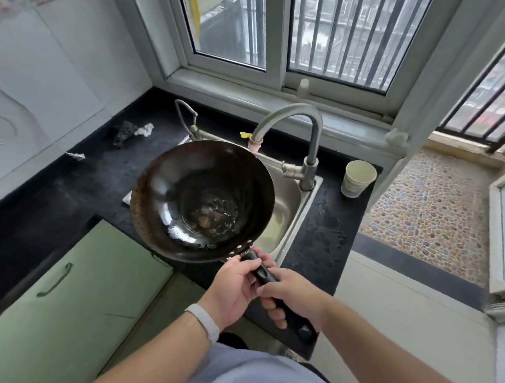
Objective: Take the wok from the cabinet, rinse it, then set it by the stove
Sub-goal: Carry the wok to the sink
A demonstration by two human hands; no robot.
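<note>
Dark metal wok (201, 200) fills mid-frame, held over the steel sink (286, 213), its far rim near the curved tap (290, 117) (brown residue and wet patches show in the bottom). 2 hands hold its black handle (266, 275): left grip (234, 287) nearest the bowl, right grip (292, 299) behind it, fingers curled round. Right of the tap, a paper cup (358, 178) stands on the black worktop (70, 187).
</note>
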